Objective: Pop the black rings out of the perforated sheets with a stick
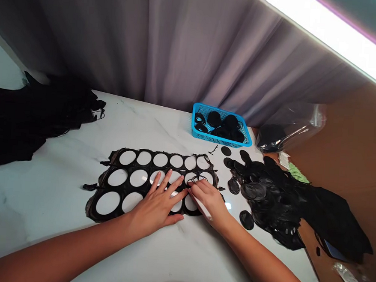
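Observation:
A thin black sheet (102, 185) with rows of round holes lies flat on the white table; it looks like rubber. My left hand (159, 201) is spread over its middle and lower rows, fingers apart and pressing on it. Close beside it, on the sheet's right part, my right hand (210, 198) is closed around a slim white tool (202, 207), whose tip is hidden by the fingers. Thin black rings (197, 179) loop out at the right fingertips; I cannot tell whether they are held or just touched.
A blue basket (222, 142) with black rings and discs stands at the back. Black discs and scraps (268, 194) are heaped on the right, with a clear plastic bag (292, 127) behind. Black sheets (25, 121) lie at left. A grey curtain (181, 46) hangs behind the table (55, 196).

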`<state>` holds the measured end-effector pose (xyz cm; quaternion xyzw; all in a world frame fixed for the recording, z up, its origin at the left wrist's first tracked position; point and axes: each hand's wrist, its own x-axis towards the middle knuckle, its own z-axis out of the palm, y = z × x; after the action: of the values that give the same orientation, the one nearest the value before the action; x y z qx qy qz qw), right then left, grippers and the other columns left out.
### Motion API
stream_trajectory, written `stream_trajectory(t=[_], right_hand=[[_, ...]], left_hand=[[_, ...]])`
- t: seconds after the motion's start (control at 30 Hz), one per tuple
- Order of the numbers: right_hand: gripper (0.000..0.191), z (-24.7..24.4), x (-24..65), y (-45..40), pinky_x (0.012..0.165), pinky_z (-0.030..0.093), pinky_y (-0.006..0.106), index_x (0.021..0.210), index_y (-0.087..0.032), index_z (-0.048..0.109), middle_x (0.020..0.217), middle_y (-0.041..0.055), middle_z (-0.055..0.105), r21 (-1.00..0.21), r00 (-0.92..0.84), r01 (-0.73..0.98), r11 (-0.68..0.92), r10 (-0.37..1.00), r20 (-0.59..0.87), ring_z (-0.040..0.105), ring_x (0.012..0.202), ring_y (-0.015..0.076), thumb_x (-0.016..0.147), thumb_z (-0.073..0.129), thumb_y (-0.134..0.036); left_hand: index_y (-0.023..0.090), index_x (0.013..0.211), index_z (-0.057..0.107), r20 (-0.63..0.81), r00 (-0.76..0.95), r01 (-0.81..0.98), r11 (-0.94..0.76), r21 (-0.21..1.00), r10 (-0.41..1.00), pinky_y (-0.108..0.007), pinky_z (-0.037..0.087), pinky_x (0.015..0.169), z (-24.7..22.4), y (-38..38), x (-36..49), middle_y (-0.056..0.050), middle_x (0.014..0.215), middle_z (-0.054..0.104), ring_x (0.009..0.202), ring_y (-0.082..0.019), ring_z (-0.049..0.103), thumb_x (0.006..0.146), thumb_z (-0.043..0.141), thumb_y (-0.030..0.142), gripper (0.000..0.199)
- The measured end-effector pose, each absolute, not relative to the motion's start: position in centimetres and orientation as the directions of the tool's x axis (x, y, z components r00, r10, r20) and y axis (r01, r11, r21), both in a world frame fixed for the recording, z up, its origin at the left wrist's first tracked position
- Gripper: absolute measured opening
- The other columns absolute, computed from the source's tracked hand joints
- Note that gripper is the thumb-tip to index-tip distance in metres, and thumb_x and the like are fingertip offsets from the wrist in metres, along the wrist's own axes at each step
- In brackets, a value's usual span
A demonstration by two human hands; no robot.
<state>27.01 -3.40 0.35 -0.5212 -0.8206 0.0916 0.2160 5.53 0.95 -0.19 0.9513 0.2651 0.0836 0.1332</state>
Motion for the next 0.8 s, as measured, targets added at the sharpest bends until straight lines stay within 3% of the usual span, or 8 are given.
stream_trajectory(t=[0.1,0.17,0.27,0.33,0.43,0.53,0.67,0.8], right_hand=[[0.021,0.7,28.8,-2.1,0.080,0.048,0.038,0.097,-0.019,0.060,0.100,0.0129,0.067,-0.226,-0.365,0.861,0.456,0.862,0.351,0.058,0.092,0.0255,0.098,0.039,-0.018],[0.023,1.1,31.3,-0.6,0.082,0.047,0.037,0.093,-0.020,0.060,0.099,0.0129,0.068,-0.193,-0.202,0.926,0.323,0.859,0.470,0.059,0.093,0.0255,0.098,0.037,-0.020],[0.022,2.0,35.6,1.3,0.076,0.046,0.037,0.083,-0.021,0.058,0.085,0.0110,0.068,-0.231,0.160,0.973,-0.024,0.789,0.593,0.060,0.084,0.0254,0.096,0.041,-0.027],[0.023,2.6,37.3,1.5,0.072,0.046,0.036,0.078,-0.021,0.057,0.082,0.0103,0.068,-0.346,0.335,0.927,-0.143,0.730,0.595,0.061,0.078,0.0247,0.094,0.046,-0.035],[0.031,2.9,37.0,0.3,0.059,0.045,0.031,0.073,-0.021,0.055,0.078,0.0071,0.069,-0.666,0.512,0.730,-0.152,0.767,0.386,0.060,0.061,0.0193,0.088,0.058,-0.048],[0.037,2.6,34.1,-1.8,0.047,0.040,0.027,0.072,-0.020,0.054,0.082,0.0057,0.071,-0.923,0.431,0.357,-0.141,0.902,0.029,0.054,0.047,0.0126,0.079,0.069,-0.053],[0.036,2.0,30.0,-4.5,0.042,0.039,0.023,0.074,-0.021,0.054,0.093,0.0068,0.070,-0.980,0.208,-0.013,-0.196,0.959,-0.195,0.065,0.068,0.0178,0.078,0.074,-0.050],[0.030,2.0,27.7,-6.4,0.053,0.047,0.025,0.081,-0.021,0.056,0.096,0.0046,0.066,-0.967,0.090,-0.085,-0.240,0.965,-0.247,0.066,0.080,0.0187,0.081,0.072,-0.046]], left_hand=[[0.028,0.145,0.042,0.084,0.847,0.486,-0.829,0.277,0.524,-0.066,0.018,0.114,-0.2,0.9,5.5,-0.010,0.158,0.032,0.147,-0.043,0.015,0.091,0.060,0.056,0.064],[0.027,0.144,0.044,0.086,0.847,0.489,-0.833,0.259,0.524,-0.066,0.019,0.113,-0.1,0.9,5.4,-0.011,0.157,0.032,0.146,-0.045,0.016,0.091,0.060,0.055,0.062],[0.027,0.143,0.046,0.114,0.843,0.488,-0.836,0.253,0.526,-0.066,0.021,0.112,-0.2,0.9,5.4,-0.013,0.156,0.033,0.146,-0.045,0.018,0.090,0.060,0.057,0.062],[0.027,0.142,0.047,0.144,0.837,0.484,-0.836,0.258,0.528,-0.066,0.022,0.113,-0.3,0.9,5.3,-0.013,0.156,0.033,0.146,-0.044,0.019,0.089,0.061,0.057,0.062],[0.024,0.143,0.044,0.177,0.832,0.476,-0.840,0.260,0.526,-0.065,0.023,0.113,0.0,0.9,5.3,-0.015,0.155,0.034,0.145,-0.042,0.022,0.089,0.062,0.054,0.065],[0.018,0.145,0.040,0.176,0.882,0.391,-0.886,0.248,0.438,-0.058,0.024,0.116,0.8,0.5,5.0,-0.017,0.153,0.038,0.144,-0.036,0.029,0.091,0.064,0.045,0.065],[0.017,0.133,0.053,0.159,0.941,0.247,-0.929,0.277,0.298,-0.050,0.023,0.119,1.3,-0.2,4.2,-0.014,0.148,0.047,0.142,-0.030,0.037,0.094,0.061,0.041,0.047],[0.021,0.141,0.047,0.162,0.944,0.224,-0.918,0.328,0.288,-0.049,0.022,0.120,0.7,-0.5,3.4,-0.012,0.154,0.040,0.143,-0.029,0.035,0.096,0.059,0.039,0.050]])
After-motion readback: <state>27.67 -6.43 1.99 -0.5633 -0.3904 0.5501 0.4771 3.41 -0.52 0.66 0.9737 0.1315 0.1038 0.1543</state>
